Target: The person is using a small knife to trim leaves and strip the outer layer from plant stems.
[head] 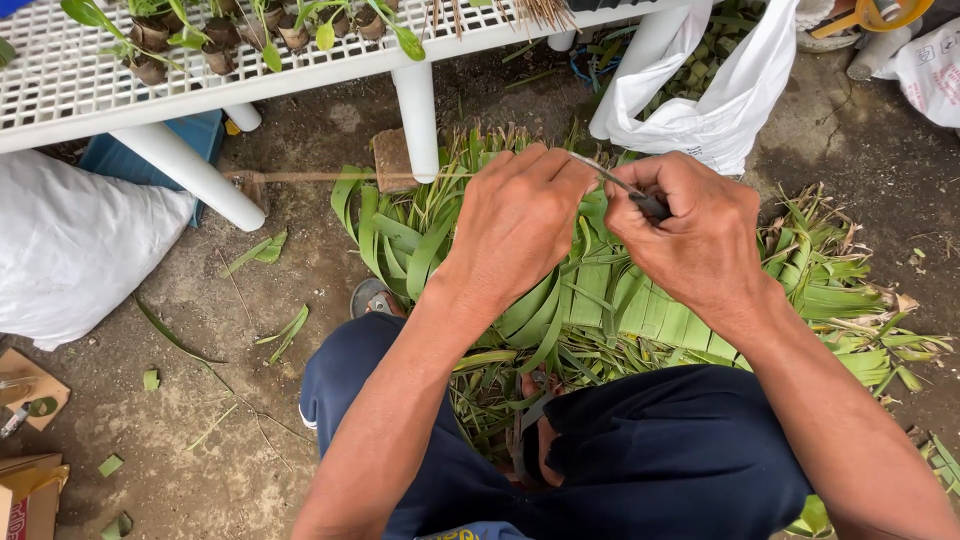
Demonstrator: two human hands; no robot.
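Two hands up | my right hand (700, 235) squeezes a small knife (630, 192) | my left hand (515, 220) pinches its far tip | green leaves (590, 310) piled below

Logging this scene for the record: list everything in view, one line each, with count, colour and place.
leaf pile: one heap, green, on the ground under the hands
knife: one, grey blade with dark handle, in the right hand
white bench: one, white grid top on white legs, top left
potted seedlings: several, brown pots with green leaves, on the bench
plastic bag: one, white, top centre right
white sack: one, left edge
cardboard boxes: two, brown, bottom left
sandal: one, grey, by the left knee
left hand: pinching a leaf strip at the blade
right hand: closed on the knife handle
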